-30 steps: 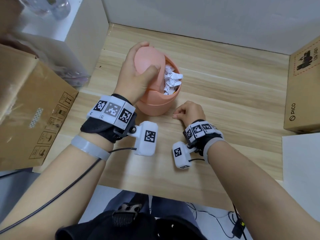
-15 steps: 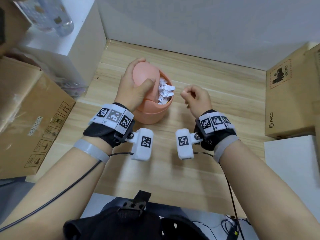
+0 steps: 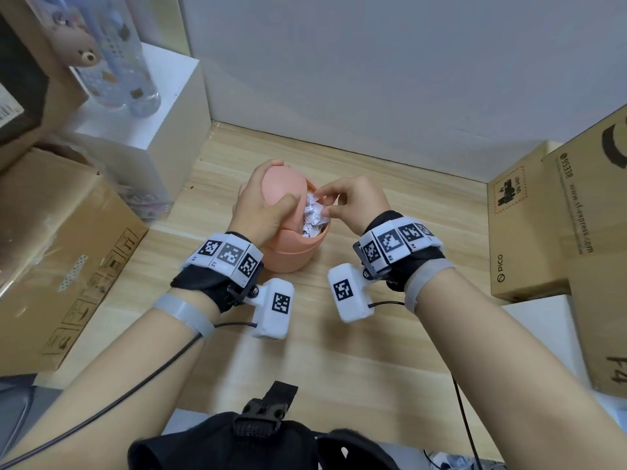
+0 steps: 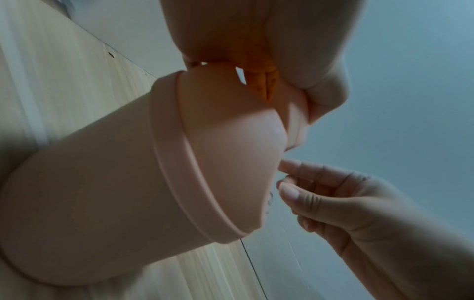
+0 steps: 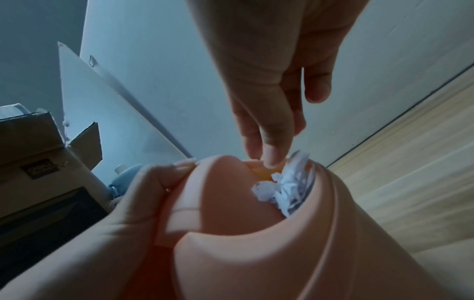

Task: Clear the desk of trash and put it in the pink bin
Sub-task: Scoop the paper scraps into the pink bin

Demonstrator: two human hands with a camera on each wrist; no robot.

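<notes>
A pink bin [image 3: 291, 247] with a rounded swing lid [image 3: 281, 184] stands on the wooden desk [image 3: 390, 340]. My left hand [image 3: 264, 201] grips the lid and holds it tipped back, thumb on its front. Crumpled white paper [image 3: 314, 215] fills the opening. My right hand [image 3: 349, 201] reaches in from the right, its fingertips at the paper just inside the rim. In the right wrist view the fingers [image 5: 269, 154] point fairly straight down into the opening beside the paper [image 5: 284, 188]. The left wrist view shows the bin's wall [image 4: 102, 192] and the right hand [image 4: 320, 192] at its rim.
Large cardboard boxes stand at the left [image 3: 57, 259] and at the right [image 3: 522, 232] of the desk. A white block [image 3: 149, 130] with a clear patterned bottle [image 3: 115, 52] on it sits at the back left. A grey wall closes the back.
My right hand rose from the desk in front of the bin and moved left to its opening. The left hand stayed on the lid. The head view tilted up.
</notes>
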